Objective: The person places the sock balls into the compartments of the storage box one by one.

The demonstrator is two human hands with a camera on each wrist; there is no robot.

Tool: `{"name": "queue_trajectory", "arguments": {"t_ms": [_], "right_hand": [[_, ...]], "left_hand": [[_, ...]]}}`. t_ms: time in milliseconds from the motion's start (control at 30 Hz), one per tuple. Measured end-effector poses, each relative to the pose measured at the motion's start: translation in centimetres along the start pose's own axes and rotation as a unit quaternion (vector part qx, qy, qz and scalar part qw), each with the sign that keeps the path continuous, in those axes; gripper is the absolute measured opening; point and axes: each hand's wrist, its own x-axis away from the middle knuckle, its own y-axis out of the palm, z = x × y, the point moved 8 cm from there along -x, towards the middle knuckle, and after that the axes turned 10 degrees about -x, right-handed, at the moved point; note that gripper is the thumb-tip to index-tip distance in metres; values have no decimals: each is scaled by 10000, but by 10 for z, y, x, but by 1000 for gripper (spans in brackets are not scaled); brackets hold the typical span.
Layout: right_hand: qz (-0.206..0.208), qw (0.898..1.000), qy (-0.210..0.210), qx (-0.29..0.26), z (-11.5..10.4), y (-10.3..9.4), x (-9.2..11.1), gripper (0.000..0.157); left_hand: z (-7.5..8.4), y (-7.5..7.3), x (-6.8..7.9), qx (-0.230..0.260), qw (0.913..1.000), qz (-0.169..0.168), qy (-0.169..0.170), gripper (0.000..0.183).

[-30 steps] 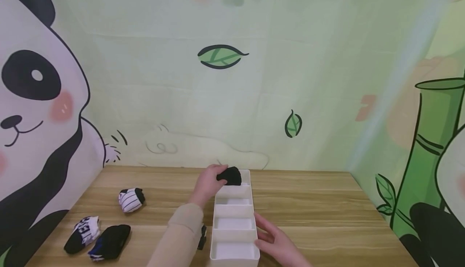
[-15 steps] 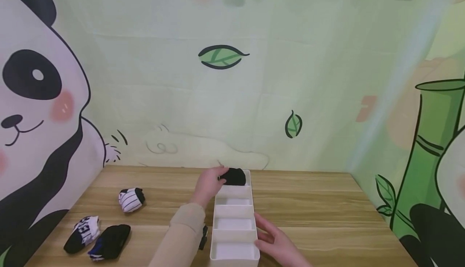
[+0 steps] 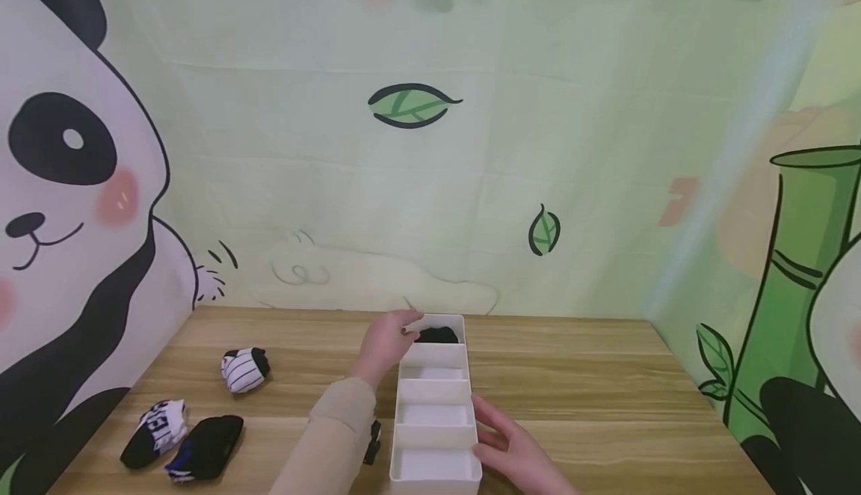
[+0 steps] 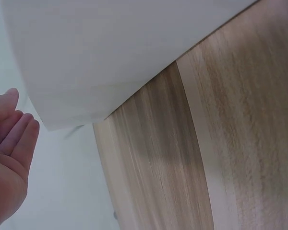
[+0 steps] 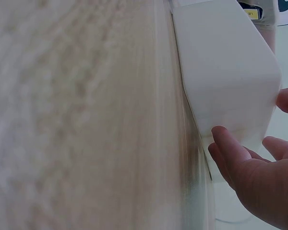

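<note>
A pale green backdrop [image 3: 592, 91] printed with leaves and pandas hangs behind my wood-grain table [image 3: 572, 375]. The white box [image 3: 436, 393] is my landmark: its long axis runs away from me toward the back edge of the table, with four compartments one behind another. The black sock bundle [image 3: 439, 336] sits low in the box's farthest compartment, only its top showing above the divider.

What matters most is that far end. My left hand [image 3: 386, 342] is the nearer one, at the box's far left corner, just left of the bundle. Its fingers bend loosely with the thumb apart, and I see nothing between them; whether a fingertip touches the rim I cannot tell. My right hand [image 3: 511, 446] is by the nearer half of the box, on its right, well apart from the bundle. Its fingers are spread and relaxed, the tips resting on the side wall, gripping nothing.

Well left of the box lie a striped sock bundle [image 3: 243, 371], a lettered sock bundle [image 3: 156, 426] and a dark sock bundle [image 3: 205, 448]. Just left of the box, a small dark thing [image 3: 373, 444] is partly hidden by my left sleeve [image 3: 332, 428].
</note>
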Motion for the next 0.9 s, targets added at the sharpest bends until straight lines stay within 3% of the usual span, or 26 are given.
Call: {"name": "queue_trajectory", "arguments": {"t_ms": [400, 633, 900], "right_hand": [[-64, 9999, -15, -119, 1, 1, 0, 74], [-62, 9999, -25, -113, 0, 1, -1, 73], [-50, 10000, -49, -10, -2, 2, -1, 72]], "left_hand": [[1, -3, 6, 415, 9990, 99, 124, 38], [5, -12, 14, 760, 9959, 409, 285, 39], [1, -18, 23, 1246, 9903, 613, 80, 42]]}}
